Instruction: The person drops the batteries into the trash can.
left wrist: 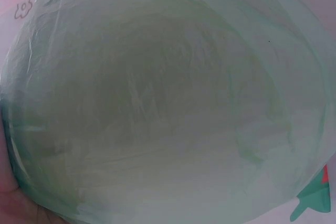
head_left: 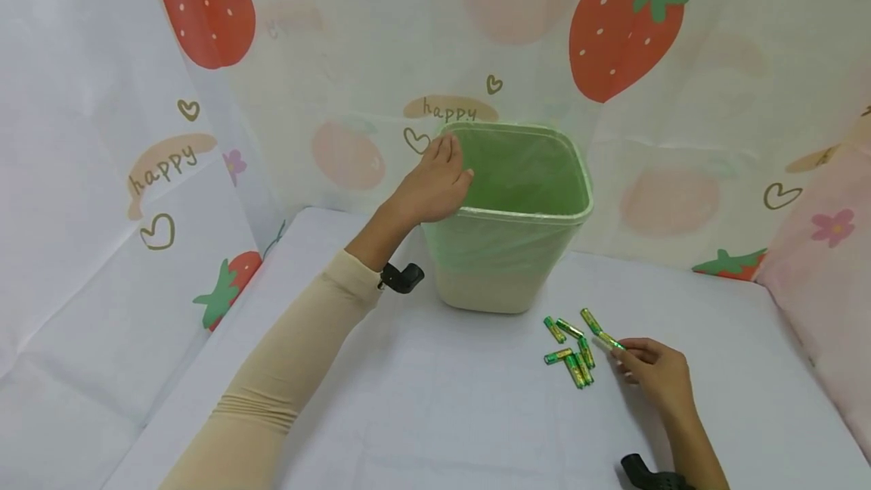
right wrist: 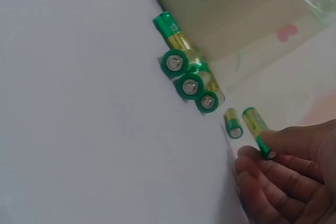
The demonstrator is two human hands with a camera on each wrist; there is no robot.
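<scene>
A pale green trash bin [head_left: 500, 259], lined with a thin translucent green bag, stands upright on the white table. My left hand [head_left: 435, 184] grips its left rim; the far side of those fingers is partly hidden. Lower right, my right hand [head_left: 656, 373] pinches one green and gold battery [head_left: 609, 340] between thumb and fingers. The right wrist view shows this held battery [right wrist: 254, 121] tilted, beside another battery [right wrist: 231, 121]. Several more batteries [head_left: 574, 371] lie in a loose cluster on the table, left of my right hand and in front of the bin.
The white tabletop [head_left: 435, 414] spreads in front of the bin. Behind it hangs a pale cloth [head_left: 286, 97] printed with strawberries, hearts and lettering. A black wrist camera [head_left: 403, 278] sits on the left wrist, another camera [head_left: 649, 475] on the right.
</scene>
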